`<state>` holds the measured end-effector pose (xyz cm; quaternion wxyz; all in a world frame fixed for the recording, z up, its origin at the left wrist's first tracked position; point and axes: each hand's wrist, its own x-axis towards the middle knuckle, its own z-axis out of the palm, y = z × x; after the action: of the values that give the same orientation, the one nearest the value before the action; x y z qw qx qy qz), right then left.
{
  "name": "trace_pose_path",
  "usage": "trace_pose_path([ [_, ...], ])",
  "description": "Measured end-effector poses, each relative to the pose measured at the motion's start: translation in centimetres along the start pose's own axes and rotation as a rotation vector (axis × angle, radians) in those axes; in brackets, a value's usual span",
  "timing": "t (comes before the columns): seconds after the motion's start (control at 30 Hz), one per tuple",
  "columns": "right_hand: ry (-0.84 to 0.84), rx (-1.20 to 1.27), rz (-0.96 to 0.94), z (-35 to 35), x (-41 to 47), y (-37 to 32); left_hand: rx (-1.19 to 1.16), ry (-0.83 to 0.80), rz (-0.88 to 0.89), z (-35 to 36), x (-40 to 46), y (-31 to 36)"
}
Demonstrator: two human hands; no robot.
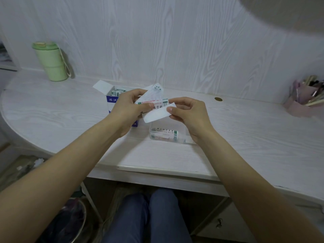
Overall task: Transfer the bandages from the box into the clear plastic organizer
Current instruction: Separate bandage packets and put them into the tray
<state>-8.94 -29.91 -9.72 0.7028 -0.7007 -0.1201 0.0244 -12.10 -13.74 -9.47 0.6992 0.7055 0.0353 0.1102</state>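
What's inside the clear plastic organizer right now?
A small pile of bandage packets lies flat at the near end of the clear plastic organizer. Its far end is covered by the right hand and the held packets, so that part cannot be seen.

On the desk (245,137), the box (112,100) stands left of centre, near the back edge, with more bandages inside. The clear plastic organizer (182,135) lies just right of it and nearer the front edge, with bandages (164,134) in it. Both hands meet above the gap between them: the left hand (128,109) over the box, the right hand (189,111) over the organizer, a bunch of bandages (154,106) held between them. A cup (50,62) stands at the back left corner, a holder of sticks (303,99) at the right edge.
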Motion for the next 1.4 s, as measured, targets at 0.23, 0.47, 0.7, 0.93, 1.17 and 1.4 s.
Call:
trace_pose_path([
  [0.23, 0.117, -0.103, 0.03, -1.5, -0.2, -0.4, -0.078, 0.022, -0.017, 0.1, 0.3, -0.1],
  [0.47, 0.088, -0.037, -0.002, -5.6, -0.7, -0.2, -0.124, -0.031, -0.012, 3.0, 0.4, -0.3],
  [0.7, 0.216, -0.407, 0.004, -9.7, -0.8, 1.2, -0.074, -0.076, -0.021, 6.0, 0.8, -0.5],
  [0.93, 0.086, -0.8, -0.012, -9.5, -0.5, 1.9, -0.065, -0.101, -0.028, 6.8, 1.0, -0.8],
  [1.17, 0.007, -1.221, -0.004, -8.1, -0.1, 2.3, -0.037, -0.133, -0.034, 6.5, 1.1, -0.8],
  [1.4, -0.056, -1.3, 0.046, -7.7, 0.3, 1.6, -0.048, -0.125, -0.037, 6.1, 1.2, -0.7],
])
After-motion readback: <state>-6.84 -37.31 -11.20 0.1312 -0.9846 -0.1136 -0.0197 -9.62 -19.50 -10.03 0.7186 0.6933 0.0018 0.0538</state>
